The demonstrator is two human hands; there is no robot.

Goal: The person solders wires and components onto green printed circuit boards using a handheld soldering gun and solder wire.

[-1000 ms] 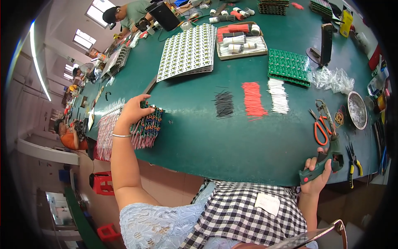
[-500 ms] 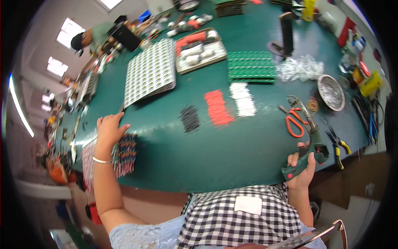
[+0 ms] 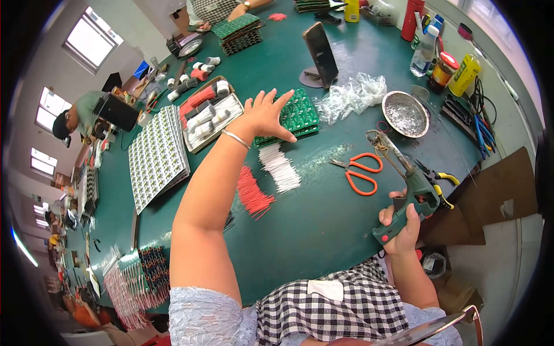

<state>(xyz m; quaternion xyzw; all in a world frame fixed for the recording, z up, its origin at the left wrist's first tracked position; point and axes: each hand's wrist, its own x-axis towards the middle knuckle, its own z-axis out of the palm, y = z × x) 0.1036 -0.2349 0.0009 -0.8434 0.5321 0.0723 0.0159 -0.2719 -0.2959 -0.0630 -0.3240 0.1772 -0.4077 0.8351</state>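
Note:
My left hand (image 3: 266, 118) is open, fingers spread, over the left part of a stack of green circuit boards (image 3: 301, 115); whether it touches them I cannot tell. Nearer me lie bundles of white wires (image 3: 280, 170) and red wires (image 3: 254, 193). My forearm mostly hides the black wires (image 3: 229, 221). At the right, my right hand (image 3: 404, 228) is closed round the handle of a green soldering gun (image 3: 421, 193), its metal tip pointing away from me. Orange-handled scissors (image 3: 348, 167) lie left of the gun. Boards with wires attached (image 3: 153, 271) lie at the near left table edge.
A metal bowl (image 3: 385, 106) of silvery bits, clear plastic bags (image 3: 355, 98) and a propped phone (image 3: 321, 55) stand beyond. Yellow-handled pliers (image 3: 448, 177) lie behind the gun. Left are white board sheets (image 3: 158, 155) and a parts tray (image 3: 199, 147). Other people sit farther off.
My left hand has moved from the wired boards at the left, across to the green boards. The view has shifted rightward. My right hand still holds the soldering gun.

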